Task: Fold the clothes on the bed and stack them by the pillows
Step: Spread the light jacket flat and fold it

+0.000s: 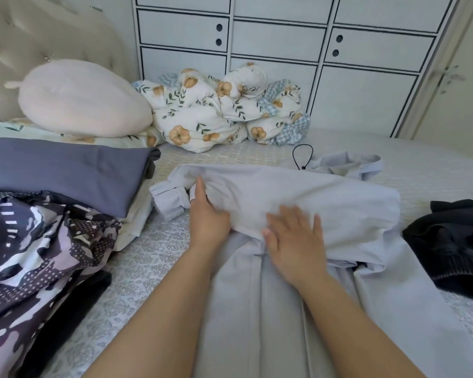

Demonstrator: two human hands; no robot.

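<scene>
Left of both hands, a folded slate-blue garment (63,173) is lying near the pillow (82,98). The left hand (206,216) is gripping the pale-blue garment (298,197) (bunched fabric), while the right hand (295,241) is pressing flat on it, fingers spread.

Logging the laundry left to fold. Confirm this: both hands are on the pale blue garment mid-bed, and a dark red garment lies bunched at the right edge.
One detail is wrong. The head view shows the left hand and right hand on the pale blue garment, but the garment bunched at the right edge is black, not dark red.
</scene>
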